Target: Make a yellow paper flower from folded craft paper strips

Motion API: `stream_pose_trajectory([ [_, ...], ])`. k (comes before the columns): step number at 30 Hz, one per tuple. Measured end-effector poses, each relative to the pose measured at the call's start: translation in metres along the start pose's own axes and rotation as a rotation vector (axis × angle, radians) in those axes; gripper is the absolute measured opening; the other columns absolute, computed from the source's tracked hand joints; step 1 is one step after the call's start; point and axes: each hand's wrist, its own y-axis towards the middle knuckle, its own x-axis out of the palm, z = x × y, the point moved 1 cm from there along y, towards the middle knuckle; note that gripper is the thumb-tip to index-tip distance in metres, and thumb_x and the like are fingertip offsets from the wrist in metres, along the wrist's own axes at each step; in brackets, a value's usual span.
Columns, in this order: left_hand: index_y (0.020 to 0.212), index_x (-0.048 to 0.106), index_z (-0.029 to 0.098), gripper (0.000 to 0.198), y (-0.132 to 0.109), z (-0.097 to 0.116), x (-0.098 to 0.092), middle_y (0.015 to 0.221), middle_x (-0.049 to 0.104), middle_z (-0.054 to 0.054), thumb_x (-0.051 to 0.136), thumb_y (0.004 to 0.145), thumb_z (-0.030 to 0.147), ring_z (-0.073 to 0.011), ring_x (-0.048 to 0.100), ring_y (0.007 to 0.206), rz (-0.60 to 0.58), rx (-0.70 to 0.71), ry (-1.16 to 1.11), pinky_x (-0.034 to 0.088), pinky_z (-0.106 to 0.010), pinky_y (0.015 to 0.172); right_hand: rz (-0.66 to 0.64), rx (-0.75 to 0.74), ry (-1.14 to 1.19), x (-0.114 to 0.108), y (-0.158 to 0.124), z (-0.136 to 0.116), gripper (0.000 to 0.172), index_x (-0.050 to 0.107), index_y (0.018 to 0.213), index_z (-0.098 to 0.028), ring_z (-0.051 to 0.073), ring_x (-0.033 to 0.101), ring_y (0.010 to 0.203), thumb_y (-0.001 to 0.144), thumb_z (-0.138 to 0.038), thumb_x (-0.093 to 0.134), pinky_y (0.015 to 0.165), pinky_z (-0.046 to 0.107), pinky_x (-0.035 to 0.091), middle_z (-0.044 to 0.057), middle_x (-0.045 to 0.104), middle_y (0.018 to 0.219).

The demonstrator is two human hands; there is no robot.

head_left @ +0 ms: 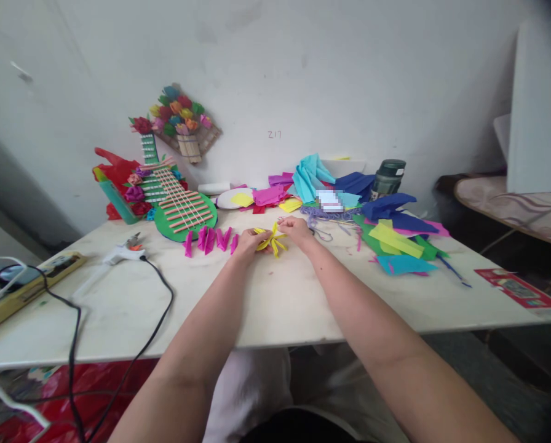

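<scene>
My left hand (249, 241) and my right hand (297, 231) meet over the white table (275, 301), both pinching a small bundle of yellow paper strips (272, 241) that fans out between them. Just left of my left hand lie several folded magenta paper pieces (210, 239) in a row. My fingers are curled on the yellow strips, not spread.
A white glue gun (118, 252) with a black cord (150, 320) lies at the left. A green craft guitar with paper roses (174, 200) leans at the back left. Coloured paper sheets (386, 234) pile up at the right, beside a dark green bottle (387, 178). A power strip (31, 286) sits far left.
</scene>
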Motion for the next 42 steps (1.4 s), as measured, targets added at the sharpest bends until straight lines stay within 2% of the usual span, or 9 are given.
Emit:
stream_pose_trajectory([
  [6,0.108,0.05,0.013,0.058,-0.003,0.006,-0.001,0.079,0.064,-0.005,0.07,0.055,0.027,-0.0084,0.053,0.043,0.069,0.127,0.032,0.045,-0.023,0.045,-0.008,-0.001,-0.024,-0.001,-0.001,-0.003,0.013,0.055,0.046,-0.017,0.015,0.057,0.077,0.057,-0.022,0.055,0.081,0.028,0.04,0.001,0.062,0.075],
  [10,0.11,0.049,0.015,0.058,-0.004,0.008,-0.002,0.085,0.063,-0.007,0.068,0.056,0.026,-0.0081,0.055,0.046,0.056,0.149,0.085,0.044,-0.021,0.045,-0.004,-0.004,-0.022,-0.001,-0.002,-0.003,0.012,0.055,0.046,-0.017,0.015,0.056,0.076,0.057,-0.022,0.054,0.08,0.029,0.04,0.001,0.062,0.074],
  [19,0.104,0.052,0.013,0.05,-0.004,0.009,0.0,0.057,0.059,0.0,0.065,0.057,0.025,-0.0093,0.052,0.044,0.109,0.128,0.148,0.043,-0.021,0.046,-0.018,-0.042,-0.028,0.002,-0.001,-0.001,0.014,0.054,0.044,-0.018,0.015,0.056,0.077,0.058,-0.02,0.054,0.08,0.028,0.04,0.0,0.06,0.072],
  [24,0.095,0.057,0.013,0.041,-0.004,0.008,0.0,0.061,0.059,-0.002,0.064,0.057,0.027,-0.0099,0.052,0.047,0.147,0.122,0.244,0.042,-0.022,0.047,-0.024,-0.047,-0.045,0.002,-0.001,-0.002,0.012,0.055,0.046,-0.018,0.015,0.056,0.078,0.058,-0.019,0.054,0.08,0.028,0.04,0.001,0.061,0.073],
  [28,0.082,0.062,0.014,0.029,-0.004,0.011,-0.002,0.079,0.062,-0.005,0.063,0.054,0.021,-0.0095,0.053,0.058,0.247,0.292,0.384,0.043,-0.021,0.055,-0.035,-0.055,-0.062,0.003,-0.002,-0.003,0.011,0.057,0.048,-0.017,0.015,0.056,0.079,0.058,-0.019,0.055,0.082,0.029,0.039,0.001,0.061,0.075],
  [30,0.08,0.064,0.014,0.026,-0.004,0.012,-0.002,0.077,0.062,-0.005,0.062,0.055,0.022,-0.0105,0.053,0.059,0.218,0.286,0.424,0.042,-0.021,0.055,-0.039,-0.073,-0.072,0.003,-0.002,-0.003,0.01,0.057,0.049,-0.017,0.015,0.056,0.081,0.059,-0.019,0.055,0.083,0.029,0.039,0.001,0.061,0.077],
  [35,0.07,0.063,0.014,0.017,-0.003,0.009,-0.003,0.055,0.056,0.0,0.057,0.058,0.023,-0.01,0.048,0.049,0.076,0.116,0.409,0.035,-0.02,0.045,-0.042,-0.118,-0.103,0.004,-0.002,-0.003,0.009,0.058,0.052,-0.018,0.015,0.056,0.084,0.06,-0.018,0.055,0.083,0.029,0.039,0.002,0.062,0.08],
  [39,0.06,0.059,0.015,0.012,-0.004,0.007,-0.002,0.048,0.049,0.002,0.054,0.06,0.026,-0.0081,0.042,0.042,-0.036,0.029,0.308,0.03,-0.02,0.04,-0.054,-0.173,-0.112,0.005,-0.002,-0.004,0.01,0.058,0.052,-0.018,0.014,0.055,0.083,0.061,-0.017,0.054,0.082,0.028,0.039,0.002,0.061,0.083],
  [42,0.064,0.059,0.014,0.012,-0.005,0.007,-0.001,0.049,0.049,0.003,0.056,0.057,0.024,-0.0069,0.042,0.041,-0.084,-0.001,0.194,0.031,-0.019,0.041,-0.069,-0.18,-0.106,0.005,-0.003,-0.005,0.01,0.059,0.053,-0.018,0.014,0.055,0.083,0.062,-0.018,0.055,0.081,0.028,0.039,0.002,0.061,0.084],
])
